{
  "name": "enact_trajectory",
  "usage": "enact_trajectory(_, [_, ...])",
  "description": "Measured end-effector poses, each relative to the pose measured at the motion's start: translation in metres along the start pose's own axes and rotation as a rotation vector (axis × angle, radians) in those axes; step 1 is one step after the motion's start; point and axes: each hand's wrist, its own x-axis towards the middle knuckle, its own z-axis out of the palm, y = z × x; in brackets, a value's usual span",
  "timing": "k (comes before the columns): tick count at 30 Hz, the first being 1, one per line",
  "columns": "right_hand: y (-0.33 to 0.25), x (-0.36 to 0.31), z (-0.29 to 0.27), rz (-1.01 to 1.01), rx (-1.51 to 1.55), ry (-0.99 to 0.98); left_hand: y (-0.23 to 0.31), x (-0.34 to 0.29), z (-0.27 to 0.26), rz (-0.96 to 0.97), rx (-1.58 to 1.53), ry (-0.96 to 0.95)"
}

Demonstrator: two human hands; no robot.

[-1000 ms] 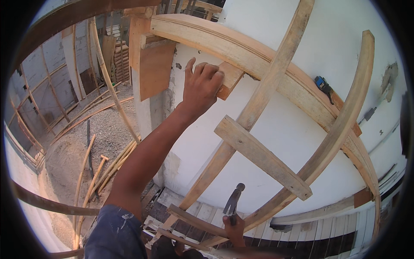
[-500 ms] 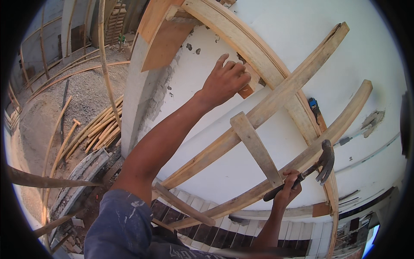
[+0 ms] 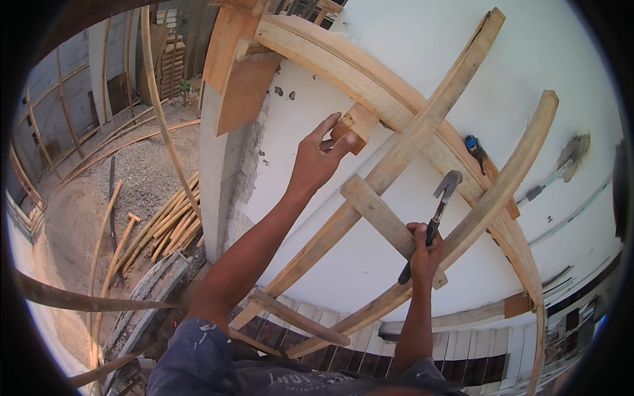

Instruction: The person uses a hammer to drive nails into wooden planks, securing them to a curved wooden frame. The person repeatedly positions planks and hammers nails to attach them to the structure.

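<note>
My left hand (image 3: 313,162) is raised with thumb and fingers closed around the lower end of a short wood block (image 3: 353,127). The block sits against the underside of a long timber beam (image 3: 343,56) on the white wall. My right hand (image 3: 424,254) grips the dark handle of a claw hammer (image 3: 437,214), its metal head pointing up and away. That hand is close to a rung (image 3: 383,214) of a wooden ladder (image 3: 429,129), whose two rails slope up across the beam.
A blue tape measure (image 3: 474,146) rests by the beam at the right. Brown plywood (image 3: 247,92) hangs by a concrete column (image 3: 224,171). Down at left lie bamboo poles (image 3: 168,224) and a gravel heap (image 3: 142,171). A lower ladder rung (image 3: 300,317) is near my body.
My left hand has come down from over the block and now holds it from its left side. The hammer has swung from pointing right to pointing upward, closer to the ladder's middle.
</note>
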Motion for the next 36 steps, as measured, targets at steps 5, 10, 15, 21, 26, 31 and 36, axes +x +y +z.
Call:
enact_trajectory(5, [-0.001, -0.002, 0.002, -0.010, -0.024, 0.011, -0.001, 0.010, 0.035, 0.084, 0.080, 0.187])
enact_trajectory(10, [-0.001, -0.002, 0.004, -0.044, -0.039, 0.028, -0.002, 0.005, 0.041, 0.078, 0.091, 0.241])
enact_trajectory(15, [0.003, 0.000, 0.005, -0.040, -0.081, 0.049, -0.005, 0.011, 0.031, 0.069, 0.130, 0.196])
enact_trajectory(21, [0.003, -0.003, 0.005, -0.017, -0.110, 0.066, 0.002, 0.005, 0.020, 0.001, 0.179, 0.106])
enact_trajectory(26, [0.000, -0.004, 0.002, -0.016, -0.227, 0.055, 0.019, -0.045, 0.024, 0.087, 0.371, 0.397])
enact_trajectory(31, [0.001, -0.005, -0.001, -0.001, -0.164, 0.042, 0.044, -0.078, 0.060, 0.520, 0.458, 0.398])
enact_trajectory(36, [0.004, -0.004, -0.001, -0.013, -0.076, 0.174, 0.072, -0.077, 0.131, 0.759, 0.298, 0.156])
